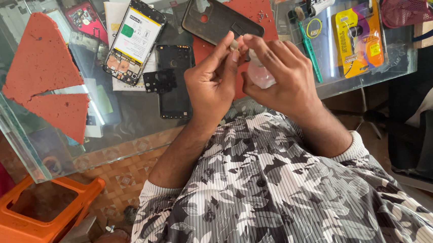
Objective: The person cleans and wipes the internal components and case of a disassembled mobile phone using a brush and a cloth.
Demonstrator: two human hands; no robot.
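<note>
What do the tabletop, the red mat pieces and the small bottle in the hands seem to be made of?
Tabletop: glass, clear and glossy; the floor shows through and its edge looks greenish.
Red mat pieces: probably rubber or foam, matt and pitted, with torn edges.
Bottle: likely clear plastic, translucent with a pinkish tint; mostly hidden by the right hand, so uncertain.
</note>
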